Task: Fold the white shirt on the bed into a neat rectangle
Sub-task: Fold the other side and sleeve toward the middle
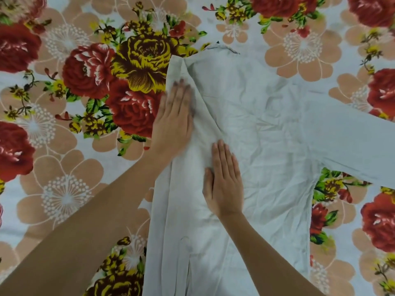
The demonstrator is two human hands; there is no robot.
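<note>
Now left hand (174, 122), right hand (224, 184) flat on white shirt (267, 135); right sleeve (352, 144) outspread.

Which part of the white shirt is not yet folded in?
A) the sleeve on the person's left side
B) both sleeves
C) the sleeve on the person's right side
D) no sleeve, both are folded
C: the right sleeve lies stretched out over the bedsheet, while the left side is folded onto the shirt under both flat hands.

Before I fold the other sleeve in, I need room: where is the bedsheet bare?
Bare floral bedsheet lies left of the white shirt, and above its collar. Crowded: left hand and right hand press the folded side; the spread sleeve covers the right.
</note>
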